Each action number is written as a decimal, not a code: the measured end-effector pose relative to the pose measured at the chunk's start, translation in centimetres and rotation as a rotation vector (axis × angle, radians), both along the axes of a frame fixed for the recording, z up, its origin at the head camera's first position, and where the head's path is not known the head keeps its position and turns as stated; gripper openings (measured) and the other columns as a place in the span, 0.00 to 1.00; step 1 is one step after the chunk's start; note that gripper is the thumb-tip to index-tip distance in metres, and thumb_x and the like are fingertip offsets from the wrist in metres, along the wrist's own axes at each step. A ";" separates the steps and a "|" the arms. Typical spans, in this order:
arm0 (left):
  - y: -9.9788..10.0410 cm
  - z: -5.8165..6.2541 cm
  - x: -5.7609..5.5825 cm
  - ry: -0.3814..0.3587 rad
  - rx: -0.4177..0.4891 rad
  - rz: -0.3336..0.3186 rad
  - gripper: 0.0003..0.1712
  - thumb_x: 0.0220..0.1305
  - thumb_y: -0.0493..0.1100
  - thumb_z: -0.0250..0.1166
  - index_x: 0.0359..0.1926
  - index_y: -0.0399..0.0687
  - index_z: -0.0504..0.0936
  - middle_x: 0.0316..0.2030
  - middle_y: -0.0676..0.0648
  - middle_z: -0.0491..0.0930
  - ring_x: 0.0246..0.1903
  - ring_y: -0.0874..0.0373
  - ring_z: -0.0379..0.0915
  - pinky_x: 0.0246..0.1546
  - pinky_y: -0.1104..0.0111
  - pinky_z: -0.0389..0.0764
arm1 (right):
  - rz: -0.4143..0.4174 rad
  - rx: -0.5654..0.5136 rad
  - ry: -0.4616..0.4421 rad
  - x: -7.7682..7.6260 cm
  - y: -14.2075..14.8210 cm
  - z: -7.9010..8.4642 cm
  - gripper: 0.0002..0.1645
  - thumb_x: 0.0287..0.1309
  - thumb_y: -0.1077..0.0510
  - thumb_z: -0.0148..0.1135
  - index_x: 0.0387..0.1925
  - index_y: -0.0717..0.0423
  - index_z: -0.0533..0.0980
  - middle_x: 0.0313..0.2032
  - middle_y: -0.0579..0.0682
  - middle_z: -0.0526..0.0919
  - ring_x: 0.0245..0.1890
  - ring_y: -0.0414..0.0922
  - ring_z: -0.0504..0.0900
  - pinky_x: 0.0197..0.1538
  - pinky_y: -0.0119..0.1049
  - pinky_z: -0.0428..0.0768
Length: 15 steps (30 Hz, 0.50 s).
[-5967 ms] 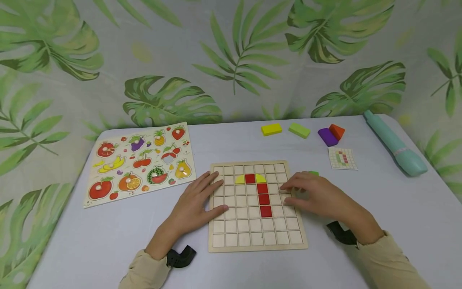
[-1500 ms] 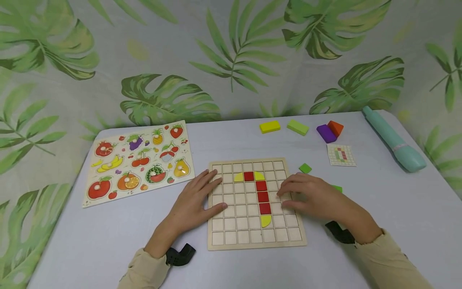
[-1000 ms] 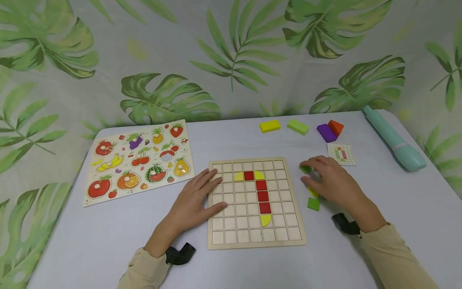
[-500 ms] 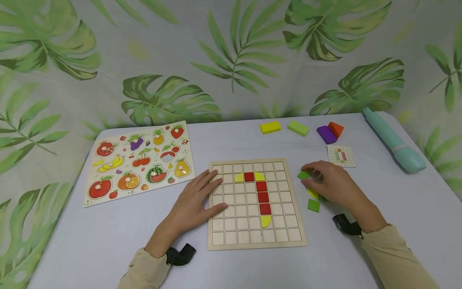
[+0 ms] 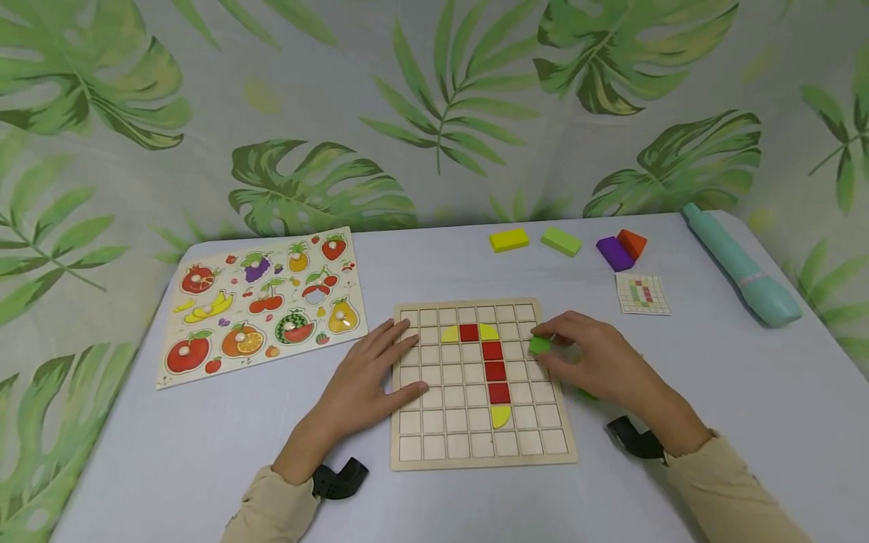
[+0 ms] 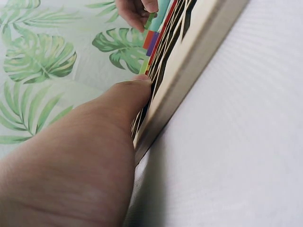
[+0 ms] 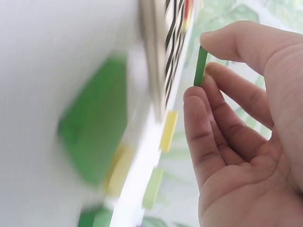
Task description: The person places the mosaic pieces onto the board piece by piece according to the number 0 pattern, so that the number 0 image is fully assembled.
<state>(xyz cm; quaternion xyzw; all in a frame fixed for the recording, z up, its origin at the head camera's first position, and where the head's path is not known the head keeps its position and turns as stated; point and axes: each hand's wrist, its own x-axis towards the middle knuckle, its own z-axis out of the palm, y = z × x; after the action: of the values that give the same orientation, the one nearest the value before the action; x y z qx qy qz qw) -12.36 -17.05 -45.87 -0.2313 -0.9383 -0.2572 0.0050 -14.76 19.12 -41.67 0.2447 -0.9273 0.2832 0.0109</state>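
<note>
A wooden grid board (image 5: 444,446) lies in front of me. In its cells sit several red square tiles (image 5: 495,371) and yellow quarter-round tiles (image 5: 500,416), forming a hooked column. My left hand (image 5: 366,377) rests along the board's left edge with its fingers spread and straight; the left wrist view shows the thumb (image 6: 135,92) on the rim. My right hand (image 5: 597,358) pinches a green square tile (image 7: 200,66) between thumb and fingertips, above the board's right edge. Below that hand, another green tile (image 7: 97,123) lies on the table, blurred in the right wrist view.
Behind the board lie a yellow block (image 5: 509,240), a light green block (image 5: 561,242), a purple block (image 5: 615,254) and an orange triangular block (image 5: 633,243). A small pattern card (image 5: 643,293) is near them. A teal bottle-shaped object (image 5: 743,264) stays far right, a fruit knob puzzle (image 5: 265,309) left.
A yellow quarter-round tile has joined the column's lower end since the earliest frame. My right hand has taken a green tile from the table and carried it left. The left hand stays put.
</note>
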 end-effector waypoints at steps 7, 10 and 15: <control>0.0 -0.1 0.0 0.006 -0.006 0.000 0.44 0.65 0.67 0.66 0.75 0.51 0.70 0.79 0.50 0.58 0.80 0.49 0.48 0.77 0.46 0.57 | 0.108 -0.028 0.035 1.4 -2.2 0.0 0.20 0.54 0.57 0.79 0.50 0.49 0.86 0.48 0.40 0.84 0.44 0.39 0.81 0.48 0.40 0.86; 0.0 -0.1 0.0 0.008 -0.007 -0.001 0.44 0.66 0.67 0.66 0.75 0.51 0.70 0.80 0.50 0.58 0.80 0.49 0.48 0.77 0.46 0.57 | 0.151 -0.043 0.048 2.1 -3.1 -0.1 0.19 0.54 0.58 0.79 0.49 0.48 0.86 0.48 0.40 0.84 0.45 0.39 0.81 0.49 0.40 0.86; 0.0 -0.1 0.0 0.010 -0.006 0.001 0.44 0.66 0.68 0.65 0.75 0.51 0.70 0.80 0.51 0.58 0.80 0.49 0.48 0.77 0.46 0.57 | 0.247 -0.025 0.010 3.1 -4.5 -0.3 0.18 0.56 0.55 0.78 0.49 0.46 0.86 0.47 0.38 0.84 0.47 0.37 0.80 0.51 0.39 0.85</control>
<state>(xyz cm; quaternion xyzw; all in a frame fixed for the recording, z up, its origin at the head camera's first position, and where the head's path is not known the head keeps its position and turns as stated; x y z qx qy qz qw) -12.36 -17.08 -45.94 -0.2322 -0.9391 -0.2531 0.0088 -11.70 14.58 -41.97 0.3585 -0.8863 0.2926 -0.0163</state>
